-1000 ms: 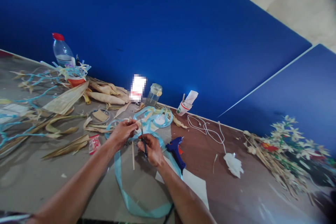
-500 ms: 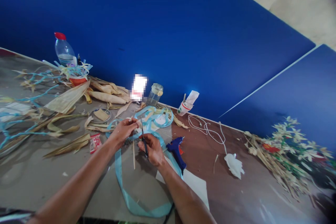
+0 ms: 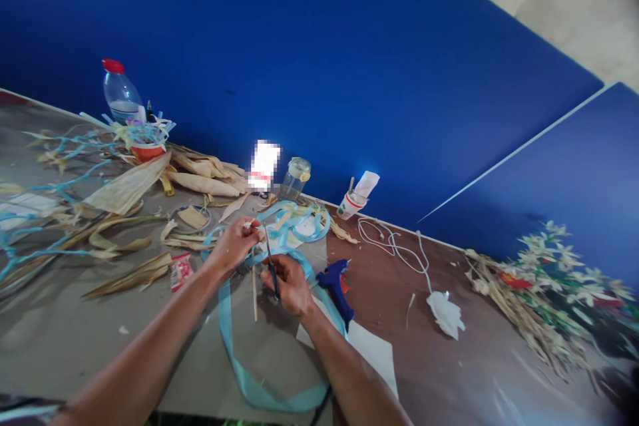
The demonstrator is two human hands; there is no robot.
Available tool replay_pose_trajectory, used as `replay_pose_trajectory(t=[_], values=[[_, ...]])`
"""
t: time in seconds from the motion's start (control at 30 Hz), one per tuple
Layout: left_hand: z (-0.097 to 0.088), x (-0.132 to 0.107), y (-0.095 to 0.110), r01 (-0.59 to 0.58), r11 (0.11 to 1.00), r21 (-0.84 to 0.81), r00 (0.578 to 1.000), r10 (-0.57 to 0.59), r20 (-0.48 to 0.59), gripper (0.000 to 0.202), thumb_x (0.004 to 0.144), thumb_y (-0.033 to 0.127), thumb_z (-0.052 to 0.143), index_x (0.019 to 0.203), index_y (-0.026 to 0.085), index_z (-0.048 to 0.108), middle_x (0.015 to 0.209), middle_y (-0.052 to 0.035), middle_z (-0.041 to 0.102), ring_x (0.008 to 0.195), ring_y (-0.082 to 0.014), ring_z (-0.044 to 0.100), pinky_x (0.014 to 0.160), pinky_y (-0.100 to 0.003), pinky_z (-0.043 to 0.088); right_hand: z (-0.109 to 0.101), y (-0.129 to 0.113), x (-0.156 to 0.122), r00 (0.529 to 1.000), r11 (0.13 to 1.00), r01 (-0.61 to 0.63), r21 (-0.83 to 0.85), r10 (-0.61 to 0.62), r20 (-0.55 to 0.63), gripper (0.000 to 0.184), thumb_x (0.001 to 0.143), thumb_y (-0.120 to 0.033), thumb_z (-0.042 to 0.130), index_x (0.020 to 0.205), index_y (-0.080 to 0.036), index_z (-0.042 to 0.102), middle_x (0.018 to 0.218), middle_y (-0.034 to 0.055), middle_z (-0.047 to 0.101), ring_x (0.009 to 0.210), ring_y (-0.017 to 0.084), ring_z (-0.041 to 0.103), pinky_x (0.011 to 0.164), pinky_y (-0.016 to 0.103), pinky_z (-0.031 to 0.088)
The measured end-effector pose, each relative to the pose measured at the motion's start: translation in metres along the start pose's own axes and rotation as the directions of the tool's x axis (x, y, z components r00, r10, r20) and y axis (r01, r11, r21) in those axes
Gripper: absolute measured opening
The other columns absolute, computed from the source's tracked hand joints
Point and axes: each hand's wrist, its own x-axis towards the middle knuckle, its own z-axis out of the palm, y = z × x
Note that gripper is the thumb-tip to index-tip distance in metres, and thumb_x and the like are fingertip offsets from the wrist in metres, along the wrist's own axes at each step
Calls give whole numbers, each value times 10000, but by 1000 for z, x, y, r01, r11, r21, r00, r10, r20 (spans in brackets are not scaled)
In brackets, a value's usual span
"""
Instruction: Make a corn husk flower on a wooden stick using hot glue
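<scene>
Gripping dark scissors [image 3: 272, 267] by the handles, the right hand [image 3: 290, 285] is closed around them, blades pointing up and away, low over the table [image 3: 64, 339]. The left hand [image 3: 233, 244], just beside it, pinches thumb and fingertips on what looks like a pale strip [image 3: 248, 225] (too small to be sure). Both hover over a light-blue ribbon [image 3: 239, 363] looping toward the near edge, with a wooden stick [image 3: 254, 293] lying between the wrists. A blue glue gun [image 3: 335, 286] lies beside white paper [image 3: 372, 349] on the right. The card [image 3: 263, 165] against the blue panel [image 3: 324, 66] is blurred out and unreadable; the print on a red packet [image 3: 180, 271] is too small. Corn husks [image 3: 200, 183] litter the far side.
</scene>
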Motion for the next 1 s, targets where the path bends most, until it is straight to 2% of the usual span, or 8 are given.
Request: replay_pose_trajectory(t=[0.23, 0.53, 0.73, 1.0], values=[[1, 0, 3, -43, 998, 51, 999, 43, -9, 327, 541, 321, 690, 795, 176, 544, 497, 83, 484, 406, -69, 384, 417, -208, 273, 0, 1, 0, 999, 998, -19, 60, 18, 28, 371, 636, -461, 691, 855, -176, 599, 626, -30, 486, 538, 98, 420, 510, 226, 349], [-2, 4, -4, -57, 997, 44, 998, 57, -11, 362, 533, 336, 693, 816, 165, 547, 529, 72, 498, 405, -69, 379, 415, -211, 268, -1, -7, -2, 997, 997, -67, 36, 66, 40, 380, 639, -517, 657, 832, -192, 623, 563, -44, 466, 494, 93, 411, 483, 223, 331], [0, 3, -8, -115, 992, 53, 991, 118, -56, 338, 562, 329, 694, 820, 159, 557, 573, 55, 515, 477, -84, 433, 457, -210, 308, 0, -7, -3, 999, 997, -46, 57, 45, 27, 347, 673, -464, 644, 869, -178, 637, 566, -48, 445, 487, 82, 389, 483, 218, 326], [3, -1, -6, -107, 994, 24, 992, 108, -59, 361, 557, 361, 699, 821, 172, 540, 558, 66, 496, 478, -93, 440, 470, -217, 306, 1, -6, -3, 999, 997, -33, 64, 34, -5, 403, 654, -494, 672, 895, -172, 647, 584, -44, 466, 503, 79, 395, 492, 215, 351]])
